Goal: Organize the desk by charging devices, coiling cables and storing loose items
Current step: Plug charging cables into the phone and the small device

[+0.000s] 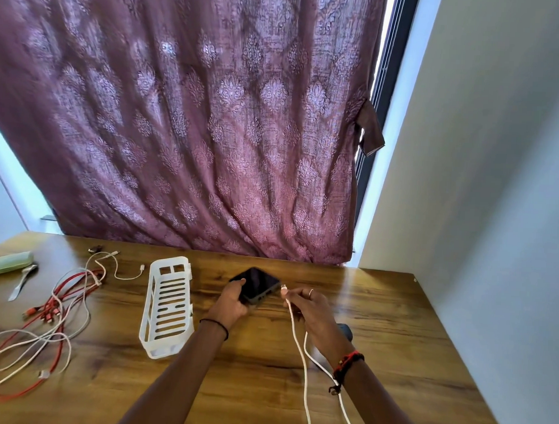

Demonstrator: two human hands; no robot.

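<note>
Left hand (234, 300) grips the dark phone (257, 284) mid-frame, right hand (309, 305) pinches the white cable (302, 349) plug just beside it (white basket (167, 306) sits left on the tabletop (394, 336)).

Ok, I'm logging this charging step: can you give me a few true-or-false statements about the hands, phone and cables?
The left hand holds the phone. True.
The right hand pinches a black cable. False: it pinches the white cable near its plug.
The basket lies left of the left hand. True.
The red cables are stored in the basket. False: they lie loose on the desk, left of the basket.
</note>
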